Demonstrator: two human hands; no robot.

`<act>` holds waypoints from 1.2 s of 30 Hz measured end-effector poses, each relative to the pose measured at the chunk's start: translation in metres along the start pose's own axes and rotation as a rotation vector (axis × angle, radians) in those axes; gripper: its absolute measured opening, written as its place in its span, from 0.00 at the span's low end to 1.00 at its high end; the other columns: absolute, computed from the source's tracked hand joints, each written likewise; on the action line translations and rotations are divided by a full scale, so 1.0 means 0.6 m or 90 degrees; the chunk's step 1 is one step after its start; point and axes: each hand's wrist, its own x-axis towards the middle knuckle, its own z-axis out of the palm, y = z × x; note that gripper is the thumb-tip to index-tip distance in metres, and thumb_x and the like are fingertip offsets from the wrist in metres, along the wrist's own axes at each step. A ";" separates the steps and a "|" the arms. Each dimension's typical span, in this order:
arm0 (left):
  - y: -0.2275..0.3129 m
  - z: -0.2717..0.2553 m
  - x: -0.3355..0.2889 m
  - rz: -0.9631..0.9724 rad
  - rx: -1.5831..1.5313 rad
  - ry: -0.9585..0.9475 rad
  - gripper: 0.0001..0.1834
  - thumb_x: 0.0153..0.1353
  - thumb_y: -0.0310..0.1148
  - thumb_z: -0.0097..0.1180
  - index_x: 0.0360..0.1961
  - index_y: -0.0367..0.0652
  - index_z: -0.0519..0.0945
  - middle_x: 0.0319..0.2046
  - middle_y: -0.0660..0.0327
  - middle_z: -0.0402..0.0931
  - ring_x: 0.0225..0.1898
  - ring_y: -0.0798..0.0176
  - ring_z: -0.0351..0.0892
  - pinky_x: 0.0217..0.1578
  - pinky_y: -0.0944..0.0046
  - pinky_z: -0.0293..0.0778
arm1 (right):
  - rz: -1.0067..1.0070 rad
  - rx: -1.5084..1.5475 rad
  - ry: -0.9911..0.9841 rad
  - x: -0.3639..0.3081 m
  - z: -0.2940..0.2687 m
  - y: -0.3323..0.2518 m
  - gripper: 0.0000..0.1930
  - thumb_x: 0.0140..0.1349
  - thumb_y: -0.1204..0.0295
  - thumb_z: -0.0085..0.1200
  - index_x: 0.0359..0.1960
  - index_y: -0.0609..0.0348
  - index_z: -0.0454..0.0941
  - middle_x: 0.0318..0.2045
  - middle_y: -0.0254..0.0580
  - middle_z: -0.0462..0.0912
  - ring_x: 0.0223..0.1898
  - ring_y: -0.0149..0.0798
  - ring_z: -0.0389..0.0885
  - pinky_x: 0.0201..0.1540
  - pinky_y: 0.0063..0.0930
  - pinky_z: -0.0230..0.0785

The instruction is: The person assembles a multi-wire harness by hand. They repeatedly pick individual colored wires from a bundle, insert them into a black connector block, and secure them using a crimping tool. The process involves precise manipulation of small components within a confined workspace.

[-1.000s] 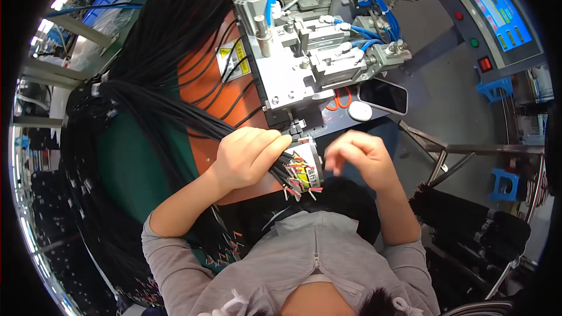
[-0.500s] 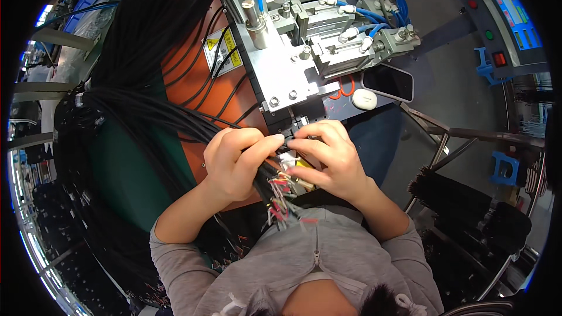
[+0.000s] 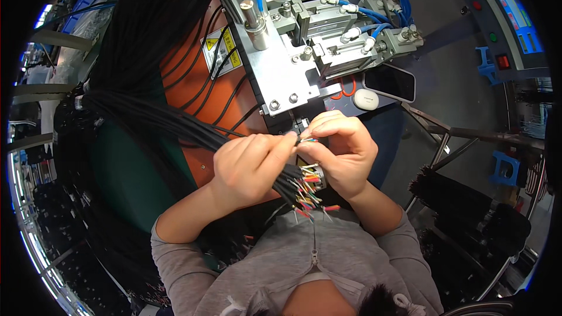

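Note:
A bundle of black cables (image 3: 193, 126) runs from the left under my left hand (image 3: 249, 164). Their stripped ends, with several coloured wires (image 3: 307, 190), fan out below my hands. My left hand is closed, its thumb and forefinger pinching one black cable near its end. My right hand (image 3: 348, 155) pinches the thin coloured wires (image 3: 310, 140) coming out of that same cable. Both sets of fingertips almost meet, just in front of the metal machine fixture (image 3: 278, 76). My right fingers partly hide the wire tips.
Pneumatic cylinders with blue hoses (image 3: 363, 14) stand behind the fixture. To its right lie a phone (image 3: 389, 82), a white oval case (image 3: 366, 99) and orange-handled scissors (image 3: 349, 86). An orange panel (image 3: 193, 88) with a warning label (image 3: 221, 52) is at left. A control screen (image 3: 515, 9) stands far right.
Both hands have shifted slightly right, the left bringing the cable bundle along. The coloured wire ends have swung right and spread out below. Coloured wires now show between my fingertips.

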 end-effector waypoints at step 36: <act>0.012 0.040 -0.012 -0.048 0.133 -0.127 0.16 0.48 0.25 0.58 0.41 0.43 0.83 0.21 0.68 0.63 0.21 0.71 0.65 0.17 0.72 0.62 | -0.071 -0.549 -0.143 0.023 -0.048 0.020 0.03 0.50 0.80 0.60 0.25 0.63 0.77 0.24 0.42 0.77 0.29 0.43 0.74 0.33 0.33 0.66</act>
